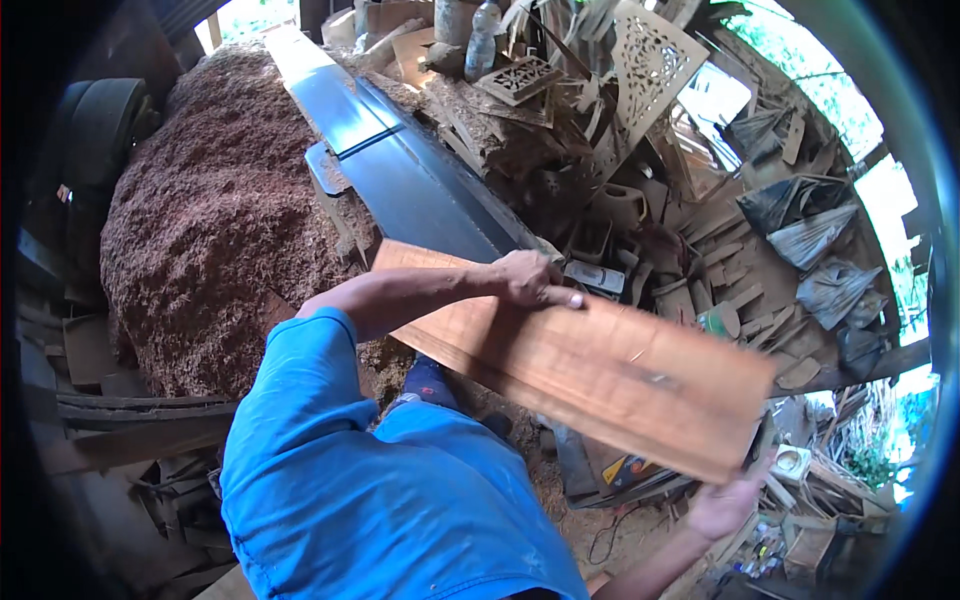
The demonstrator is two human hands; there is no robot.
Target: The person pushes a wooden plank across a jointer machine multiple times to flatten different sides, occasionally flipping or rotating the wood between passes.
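A reddish-brown wooden board (620, 375) lies tilted across the front of my body, its right end lower and nearer. My left hand (530, 280) is closed over its far long edge, with the thumb on the face turned toward me. At the board's right end, my right hand (722, 508) takes hold of the near corner; it is slightly blurred, and part of its fingers is hidden. Beyond the board's left end stretches the long metal bed of a planing machine (420, 180), its near end covered by the board.
A big heap of reddish wood shavings (200, 220) rises left of the machine. To the right lie scrap wood, a carved fretwork panel (650, 70), dark plastic bags (835, 290) and a clear bottle (483, 42). Stacked planks (150, 425) stand at the left.
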